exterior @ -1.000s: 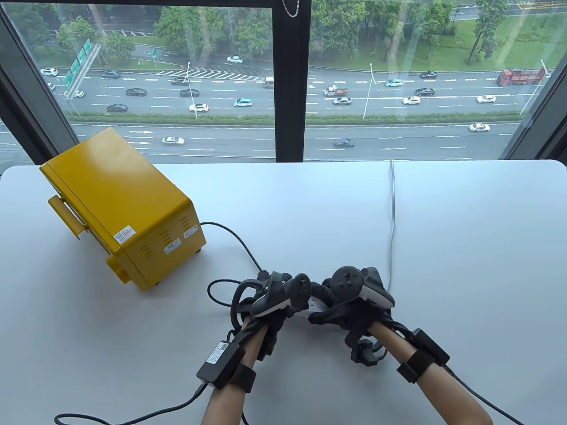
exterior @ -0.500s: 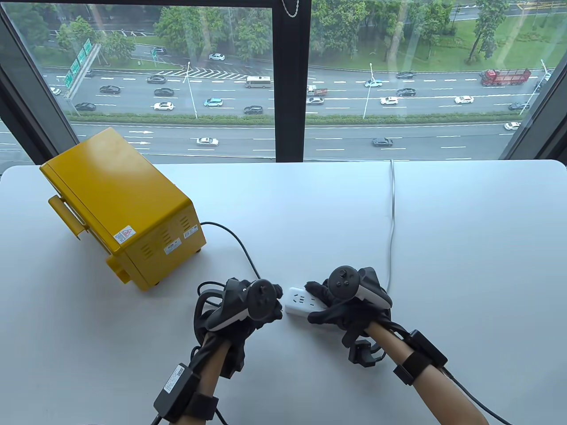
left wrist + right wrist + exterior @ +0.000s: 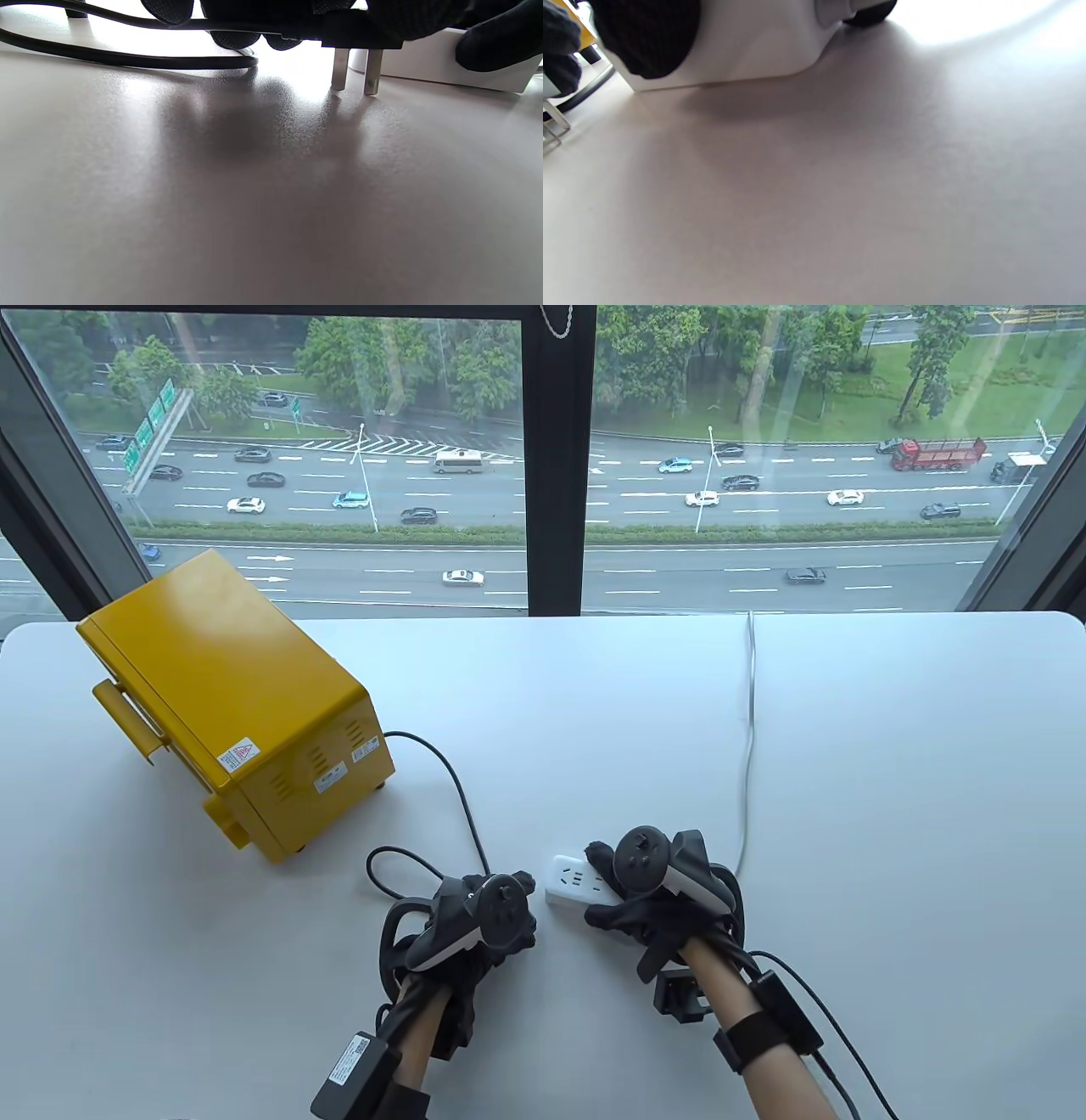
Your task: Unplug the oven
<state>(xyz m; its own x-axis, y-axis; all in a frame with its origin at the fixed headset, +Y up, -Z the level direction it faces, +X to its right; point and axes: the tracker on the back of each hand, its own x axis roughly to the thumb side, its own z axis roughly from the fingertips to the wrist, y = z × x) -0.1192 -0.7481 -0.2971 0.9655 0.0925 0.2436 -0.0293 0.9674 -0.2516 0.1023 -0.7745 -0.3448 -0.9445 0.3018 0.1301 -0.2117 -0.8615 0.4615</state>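
Observation:
The yellow oven (image 3: pixel 229 700) stands at the table's left. Its black cord (image 3: pixel 454 785) runs to my left hand (image 3: pixel 501 908), which grips the black plug (image 3: pixel 360 34). The plug is out of the socket; its metal prongs (image 3: pixel 356 70) point down, just above the table. My right hand (image 3: pixel 632 899) holds the white power strip (image 3: pixel 573 884) down on the table, just right of the plug. In the right wrist view my fingers (image 3: pixel 649 38) lie on the strip's side (image 3: pixel 746 46).
The strip's white cable (image 3: pixel 748 729) runs back to the table's far edge by the window. A loop of the black cord (image 3: pixel 394 874) lies left of my left hand. The white table (image 3: pixel 891 780) spreads to the right.
My left hand pulled the plug out of the power strip and moved left and toward me. The strip's sockets now show. My right hand stayed on the strip.

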